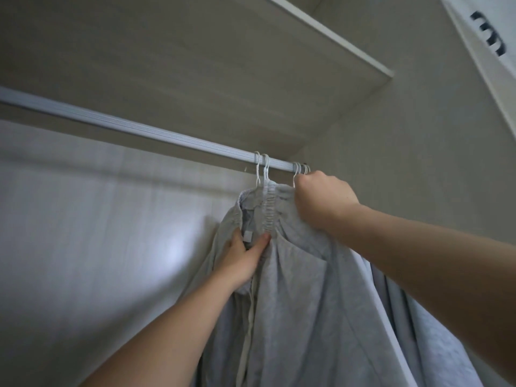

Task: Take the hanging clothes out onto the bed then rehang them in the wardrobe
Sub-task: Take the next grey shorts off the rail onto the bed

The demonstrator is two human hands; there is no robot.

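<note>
Head view, looking up: grey trousers [293,289] are hung near the right end of the wardrobe rail [139,132] on white hanger hooks [261,171], with a second grey garment [418,317] hung further right and a shelf [195,51] fixed above the rail. The elastic waistband is pinched below the rail by the left hand [243,258], thumb and fingers curled on fabric. The right hand [324,199] is clenched just under the rail on the trousers' upper right edge; whether a hanger is also held cannot be told.

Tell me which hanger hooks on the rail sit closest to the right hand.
The bunched hooks at the rail's right end, just above the right hand; the other pair hangs further left along the rail.
</note>
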